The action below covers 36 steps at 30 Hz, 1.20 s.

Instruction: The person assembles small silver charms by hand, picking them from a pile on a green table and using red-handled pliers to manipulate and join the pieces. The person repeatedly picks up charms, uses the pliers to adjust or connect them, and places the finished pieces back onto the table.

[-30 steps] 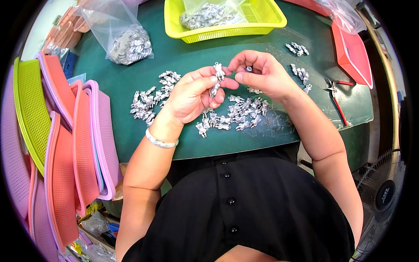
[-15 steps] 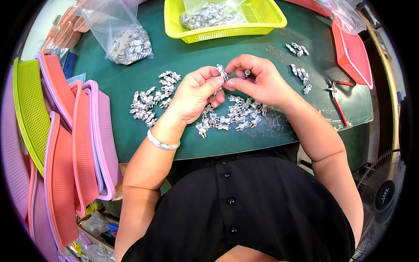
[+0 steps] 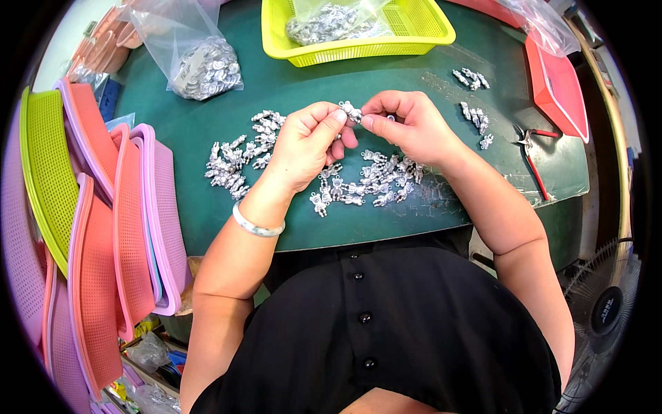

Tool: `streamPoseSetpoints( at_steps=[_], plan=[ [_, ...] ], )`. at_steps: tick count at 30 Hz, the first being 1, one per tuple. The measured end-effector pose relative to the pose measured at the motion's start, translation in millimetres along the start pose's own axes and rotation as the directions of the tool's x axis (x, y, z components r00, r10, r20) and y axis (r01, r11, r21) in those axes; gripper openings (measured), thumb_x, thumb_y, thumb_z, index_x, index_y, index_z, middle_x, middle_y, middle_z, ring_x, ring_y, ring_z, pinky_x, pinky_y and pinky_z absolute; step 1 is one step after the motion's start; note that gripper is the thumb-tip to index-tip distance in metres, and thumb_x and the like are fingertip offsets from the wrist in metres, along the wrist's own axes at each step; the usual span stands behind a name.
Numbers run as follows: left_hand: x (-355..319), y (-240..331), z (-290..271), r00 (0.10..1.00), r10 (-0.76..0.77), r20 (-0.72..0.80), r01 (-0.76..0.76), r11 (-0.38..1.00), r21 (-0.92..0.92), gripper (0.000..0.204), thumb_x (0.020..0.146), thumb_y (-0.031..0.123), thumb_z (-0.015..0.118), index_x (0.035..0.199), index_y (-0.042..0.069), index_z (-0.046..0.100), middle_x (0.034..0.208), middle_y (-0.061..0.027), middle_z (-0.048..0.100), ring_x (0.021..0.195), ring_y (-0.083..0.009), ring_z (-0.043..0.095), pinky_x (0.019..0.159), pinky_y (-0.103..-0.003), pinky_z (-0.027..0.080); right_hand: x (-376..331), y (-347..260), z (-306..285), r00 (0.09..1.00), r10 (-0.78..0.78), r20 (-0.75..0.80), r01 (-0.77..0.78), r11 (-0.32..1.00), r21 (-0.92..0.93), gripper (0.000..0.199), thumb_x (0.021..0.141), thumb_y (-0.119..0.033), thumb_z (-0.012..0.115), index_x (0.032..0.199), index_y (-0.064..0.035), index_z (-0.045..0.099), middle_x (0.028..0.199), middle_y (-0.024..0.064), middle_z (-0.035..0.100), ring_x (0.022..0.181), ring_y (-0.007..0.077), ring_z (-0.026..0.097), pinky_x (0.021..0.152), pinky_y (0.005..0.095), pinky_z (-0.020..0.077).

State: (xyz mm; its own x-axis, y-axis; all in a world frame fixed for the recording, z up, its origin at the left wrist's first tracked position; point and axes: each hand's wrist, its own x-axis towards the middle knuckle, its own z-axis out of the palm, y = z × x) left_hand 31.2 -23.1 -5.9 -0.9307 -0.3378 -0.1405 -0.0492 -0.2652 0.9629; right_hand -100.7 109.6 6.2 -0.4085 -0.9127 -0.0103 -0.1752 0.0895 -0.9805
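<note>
A small silver bear-shaped charm (image 3: 351, 111) is held up over the green table (image 3: 324, 83). My left hand (image 3: 312, 141) pinches one side of it between thumb and forefinger, the other fingers curled below. On the opposite side, my right hand (image 3: 403, 125) has thumb and forefinger closed at the charm's end; part of another silver piece shows behind its fingers. Below my hands lies a pile of loose bear charms (image 3: 376, 181). Left of my left wrist is a second pile of charms (image 3: 231, 165).
A yellow-green basket (image 3: 358, 52) with bagged charms stands at the back. Nearby is a clear bag (image 3: 207, 72) of silver pieces. Red-handled pliers (image 3: 529, 155) and small charm groups (image 3: 476, 117) lie right, beside a pink tray (image 3: 557, 96). Stacked baskets (image 3: 96, 276) line the left; a fan (image 3: 607, 310) stands right.
The charm has turned from upright to a more sideways slant between my fingers. My right hand has shifted slightly down, its fingertips now at the charm's end.
</note>
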Motion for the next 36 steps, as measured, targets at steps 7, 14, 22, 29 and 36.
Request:
streamPoseSetpoints(
  at_steps=[7,14,22,29,36],
  plan=[
    [0.9,0.3,1.7,0.998,0.006,-0.058,-0.008,0.999,-0.032,0.011,0.089,0.015,0.051,0.089,0.006,0.057,0.067,-0.0019,0.059,0.05,-0.0037,0.047,0.043,-0.015,0.036,0.0,-0.5,-0.8,0.989,0.13,0.067,-0.141,0.971,0.194,0.016,0.081,-0.013,0.061,0.087,0.0019,0.06,0.067,-0.0019,0.054,0.055,0.0028,0.043,0.048,0.0176,0.0346],
    [1.7,-0.3,-3.0,0.998,-0.04,-0.047,0.036,0.996,-0.086,0.013,0.088,0.018,0.053,0.086,0.006,0.056,0.066,-0.0015,0.059,0.05,-0.0035,0.048,0.043,-0.015,0.036,-0.7,-1.3,-1.2,0.983,0.128,0.134,-0.164,0.939,0.301,0.016,0.082,-0.011,0.059,0.091,0.0029,0.06,0.065,-0.002,0.054,0.053,0.0027,0.041,0.047,0.0177,0.0336],
    [0.8,-0.3,-2.7,0.999,-0.026,-0.044,0.021,0.994,-0.106,0.011,0.087,0.016,0.054,0.086,0.005,0.057,0.066,-0.0011,0.059,0.051,-0.0032,0.048,0.043,-0.015,0.037,-0.7,-2.1,-1.1,0.983,0.138,0.124,-0.166,0.951,0.26,0.014,0.081,-0.008,0.059,0.091,0.0024,0.061,0.069,-0.0014,0.056,0.054,0.0027,0.043,0.048,0.0175,0.0343],
    [0.6,-0.6,-2.7,0.999,-0.028,-0.046,0.023,0.994,-0.106,0.009,0.088,0.013,0.053,0.087,0.006,0.058,0.067,-0.0013,0.059,0.051,-0.0035,0.049,0.043,-0.014,0.036,-0.7,0.0,-0.9,0.985,0.13,0.116,-0.154,0.959,0.239,0.013,0.081,-0.008,0.06,0.09,0.0019,0.061,0.071,-0.0015,0.057,0.057,0.0026,0.045,0.049,0.0177,0.0353],
    [0.3,-0.7,-3.3,0.998,-0.025,-0.051,0.02,0.995,-0.103,0.009,0.087,0.013,0.053,0.088,0.005,0.058,0.067,-0.001,0.059,0.051,-0.0036,0.049,0.044,-0.014,0.036,-0.4,-1.0,-0.3,0.987,0.121,0.104,-0.14,0.971,0.193,0.014,0.081,-0.009,0.06,0.089,0.0021,0.06,0.071,-0.0015,0.057,0.059,0.0027,0.045,0.051,0.0176,0.0358]
  ],
)
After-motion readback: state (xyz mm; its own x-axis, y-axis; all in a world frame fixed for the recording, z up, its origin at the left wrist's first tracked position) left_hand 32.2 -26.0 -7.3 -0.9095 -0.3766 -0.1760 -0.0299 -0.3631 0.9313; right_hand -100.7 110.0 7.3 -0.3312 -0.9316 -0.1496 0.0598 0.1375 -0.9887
